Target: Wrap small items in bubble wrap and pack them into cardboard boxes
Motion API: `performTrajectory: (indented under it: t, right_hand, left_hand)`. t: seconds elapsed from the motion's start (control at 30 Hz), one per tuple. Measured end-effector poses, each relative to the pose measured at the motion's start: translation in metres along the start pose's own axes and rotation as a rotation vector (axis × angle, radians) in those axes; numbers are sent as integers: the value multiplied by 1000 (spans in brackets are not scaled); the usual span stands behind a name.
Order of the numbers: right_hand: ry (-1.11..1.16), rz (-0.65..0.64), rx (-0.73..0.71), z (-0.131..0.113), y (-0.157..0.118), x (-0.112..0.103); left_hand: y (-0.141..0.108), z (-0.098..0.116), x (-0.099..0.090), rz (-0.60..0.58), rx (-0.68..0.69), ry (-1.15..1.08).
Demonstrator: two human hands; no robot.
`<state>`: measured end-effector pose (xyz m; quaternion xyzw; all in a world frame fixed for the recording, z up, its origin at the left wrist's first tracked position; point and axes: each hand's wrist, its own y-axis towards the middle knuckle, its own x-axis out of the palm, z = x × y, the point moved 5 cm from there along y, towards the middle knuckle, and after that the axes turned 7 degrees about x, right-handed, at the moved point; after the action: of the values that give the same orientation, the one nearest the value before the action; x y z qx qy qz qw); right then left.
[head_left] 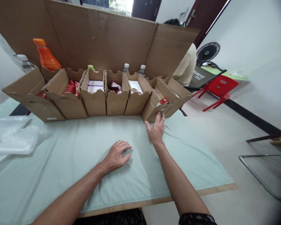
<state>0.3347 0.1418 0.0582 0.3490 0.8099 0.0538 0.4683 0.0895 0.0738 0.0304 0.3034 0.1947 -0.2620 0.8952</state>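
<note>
My left hand (117,155) rests low over the green tablecloth (67,162), holding nothing, its thumb apart from its curved fingers. Farther forward, my right hand (155,128) reaches to the front of a narrow cardboard box (152,111), thumb spread; its fingertips are at the box's front wall, and I cannot tell whether they press on it. A red packet (163,101) shows at the top of that box. To its left stand several similar open boxes in a row, one with a white box (135,86) inside, one with a red-and-white packet (115,86), another with red packaging (71,87).
A tall cardboard panel (103,40) stands behind the row, with an orange bottle (48,56) and clear bottles (142,69) before it. Bubble wrap (18,137) lies at left. Beyond the table are a red chair (221,87), a fan (208,51) and a partly hidden person (186,67).
</note>
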Motion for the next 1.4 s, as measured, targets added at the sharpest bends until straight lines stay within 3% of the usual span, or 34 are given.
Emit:
performTrajectory:
  t: [0.17, 0.3, 0.5, 0.63, 0.77, 0.93, 1.23, 1.4]
  right_hand:
    - [9, -68, 27, -10, 26, 11]
    - [23, -77, 41, -10, 31, 9]
    - [140, -29, -24, -4, 10, -10]
    - [204, 8, -81, -12, 25, -38]
    - [-73, -62, -83, -23, 74, -65]
    - [-408, -209, -127, -34, 116, -74]
    - [-505, -180, -110, -44, 124, -77]
    - [-456, -126, -96, -47, 108, -84]
  left_hand:
    - [0, 0, 2, -12, -2, 0]
    - [0, 0, 1, -8, 5, -2]
    - [0, 0, 1, -11, 13, 12]
    - [-1, 1, 1, -12, 10, 22]
    - [-1, 1, 1, 0, 22, 33]
    - [-2, 0, 2, -4, 33, 43]
    - [0, 1, 1, -17, 20, 28]
    - [0, 1, 1, -5, 28, 31]
